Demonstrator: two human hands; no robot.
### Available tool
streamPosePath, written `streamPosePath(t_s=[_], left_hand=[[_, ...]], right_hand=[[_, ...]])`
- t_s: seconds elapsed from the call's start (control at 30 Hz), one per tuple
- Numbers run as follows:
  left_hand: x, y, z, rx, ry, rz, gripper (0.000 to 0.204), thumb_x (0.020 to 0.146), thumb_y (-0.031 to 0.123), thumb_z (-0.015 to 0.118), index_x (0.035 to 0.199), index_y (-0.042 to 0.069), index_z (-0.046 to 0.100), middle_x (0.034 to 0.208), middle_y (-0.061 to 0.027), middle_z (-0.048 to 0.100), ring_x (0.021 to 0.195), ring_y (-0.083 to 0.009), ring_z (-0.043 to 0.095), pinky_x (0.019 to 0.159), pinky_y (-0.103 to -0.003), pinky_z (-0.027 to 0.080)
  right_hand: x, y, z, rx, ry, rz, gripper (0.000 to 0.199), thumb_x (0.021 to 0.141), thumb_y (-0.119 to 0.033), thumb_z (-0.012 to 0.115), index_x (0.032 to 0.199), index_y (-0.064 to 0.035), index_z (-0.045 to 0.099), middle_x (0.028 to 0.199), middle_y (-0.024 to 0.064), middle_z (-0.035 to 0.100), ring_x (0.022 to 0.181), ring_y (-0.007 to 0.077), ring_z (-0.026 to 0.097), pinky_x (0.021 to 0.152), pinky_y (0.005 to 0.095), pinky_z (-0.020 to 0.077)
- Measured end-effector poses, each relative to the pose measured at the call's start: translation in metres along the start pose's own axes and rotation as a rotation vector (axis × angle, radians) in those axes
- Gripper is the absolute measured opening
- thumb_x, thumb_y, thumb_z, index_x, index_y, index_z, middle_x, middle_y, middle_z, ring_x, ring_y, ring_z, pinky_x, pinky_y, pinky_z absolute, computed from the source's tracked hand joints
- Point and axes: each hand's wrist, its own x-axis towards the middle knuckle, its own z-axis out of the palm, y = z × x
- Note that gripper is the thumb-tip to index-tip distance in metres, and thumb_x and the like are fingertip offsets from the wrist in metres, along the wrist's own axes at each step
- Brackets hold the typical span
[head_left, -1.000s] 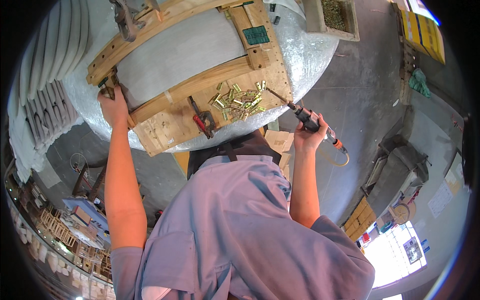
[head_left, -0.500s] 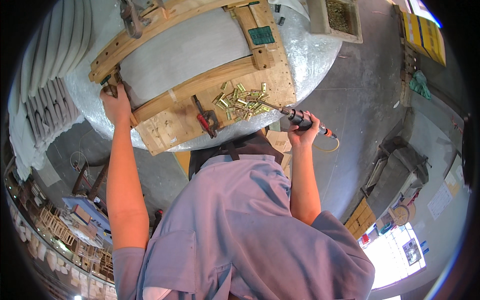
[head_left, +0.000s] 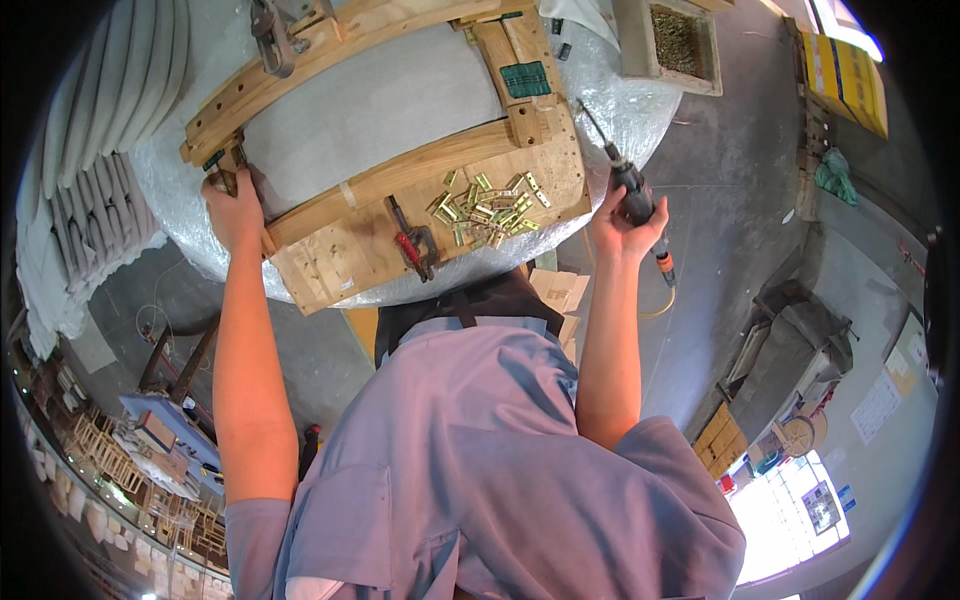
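While the curved pale wooden frame point(head_left: 400, 190) is gripped at its stiff corner by the left hand point(head_left: 235, 205), a black pneumatic screwdriver point(head_left: 632, 195), judged light, is clasped in the right hand point(head_left: 625, 225).

Raw, matt pale wood in the jig frame point(head_left: 400, 190), grain showing; smooth grey matt panel point(head_left: 370, 110) between its rails. Shiny brass-coloured metal hinges point(head_left: 485, 210) heaped on the wood. Glossy crinkled silver wrap over the table point(head_left: 620, 110). Black plastic-and-metal power screwdriver point(head_left: 635, 200) in the right hand point(head_left: 622, 225). Soft lilac cloth shirt point(head_left: 480, 460)
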Motion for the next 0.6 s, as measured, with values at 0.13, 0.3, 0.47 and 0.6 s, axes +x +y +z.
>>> streamPosePath(t_s=[0.13,0.3,0.47,0.6], left_hand=[[0.000,0.001,0.001,-0.015,-0.004,0.000,0.087,0.097,0.059,0.064,0.157,0.000,0.042,0.145,-0.0288,0.063,0.131,-0.0480,0.063,0.109,-0.054,0.050],[-0.001,0.002,-0.002,-0.010,0.015,0.003,0.087,0.097,0.058,0.065,0.157,-0.001,0.043,0.144,-0.0290,0.063,0.131,-0.0478,0.063,0.109,-0.054,0.050],[-0.002,0.001,-0.001,-0.028,0.009,0.005,0.087,0.097,0.058,0.065,0.157,-0.001,0.043,0.145,-0.0289,0.062,0.131,-0.0473,0.062,0.109,-0.054,0.050],[-0.006,-0.003,-0.002,-0.004,-0.001,0.005,0.086,0.098,0.057,0.065,0.156,-0.002,0.044,0.144,-0.0286,0.063,0.131,-0.0474,0.063,0.108,-0.054,0.050]], right_hand=[[0.028,0.022,0.044,0.111,-0.037,0.024,0.076,0.098,-0.053,0.075,0.144,0.0049,0.058,0.145,0.0236,0.061,0.141,0.0458,0.056,0.096,0.0402,0.0695],[0.048,0.051,0.088,0.175,-0.036,0.097,0.075,0.097,-0.055,0.077,0.141,0.0033,0.060,0.138,0.0209,0.066,0.140,0.0475,0.057,0.097,0.0446,0.0697],[0.063,0.063,0.080,0.000,-0.045,-0.036,0.077,0.099,-0.063,0.072,0.141,0.0011,0.060,0.134,0.0195,0.068,0.136,0.0454,0.061,0.099,0.0481,0.0680],[0.052,0.062,0.079,0.014,-0.101,-0.008,0.080,0.099,-0.068,0.069,0.141,-0.0008,0.060,0.134,0.0196,0.068,0.134,0.0443,0.062,0.102,0.0501,0.0658]])
